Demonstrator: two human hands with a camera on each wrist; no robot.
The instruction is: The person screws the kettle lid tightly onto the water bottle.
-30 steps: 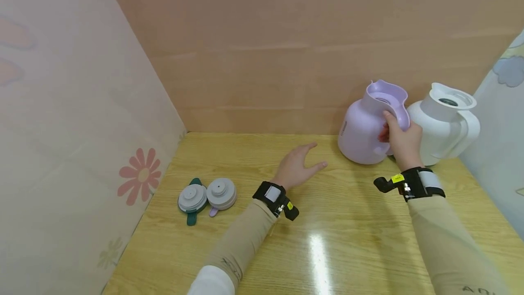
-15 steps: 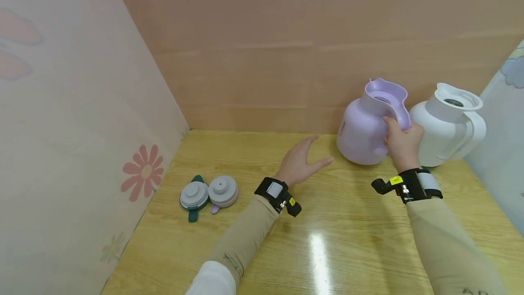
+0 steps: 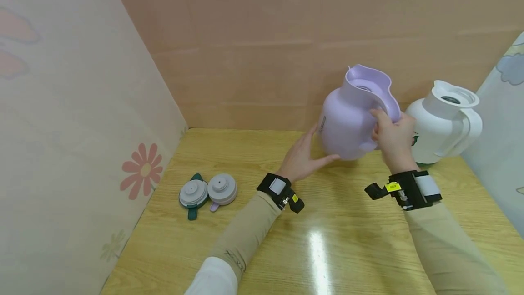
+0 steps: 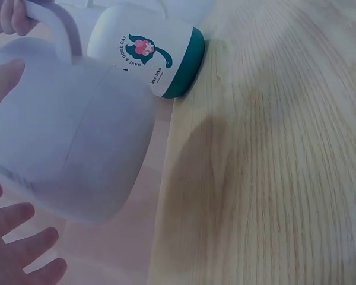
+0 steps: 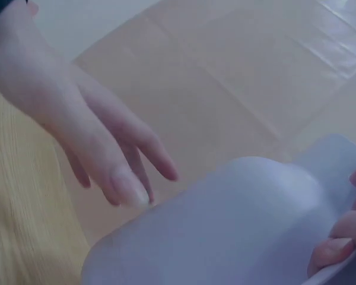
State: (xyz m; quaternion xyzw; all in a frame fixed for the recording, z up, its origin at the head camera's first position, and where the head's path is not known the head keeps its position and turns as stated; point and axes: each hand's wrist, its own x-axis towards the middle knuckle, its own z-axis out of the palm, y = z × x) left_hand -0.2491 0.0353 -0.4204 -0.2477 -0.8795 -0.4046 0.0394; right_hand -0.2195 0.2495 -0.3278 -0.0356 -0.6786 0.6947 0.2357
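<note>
My right hand (image 3: 395,138) grips the handle of a lilac vacuum jug (image 3: 345,117) whose spout top has no lid on it. The jug is tilted a little, and in the left wrist view the jug (image 4: 95,142) hangs above the table with its shadow beneath. Close to the jug's left side is my left hand (image 3: 300,160), fingers and thumb spread. From the right wrist, the left hand's fingertips (image 5: 127,190) appear right at the jug's body (image 5: 225,231).
A white vacuum jug (image 3: 440,124) with a green base stands at the back right. Two round grey stoppers, one green-edged (image 3: 193,193) and one with a lilac tab (image 3: 222,189), lie at the left. A brown wall (image 3: 254,81) closes the table's back edge.
The lilac jug has been lifted and carried left in my right hand, away from the white jug. My left hand has moved slightly right, so jug and hand are now close together.
</note>
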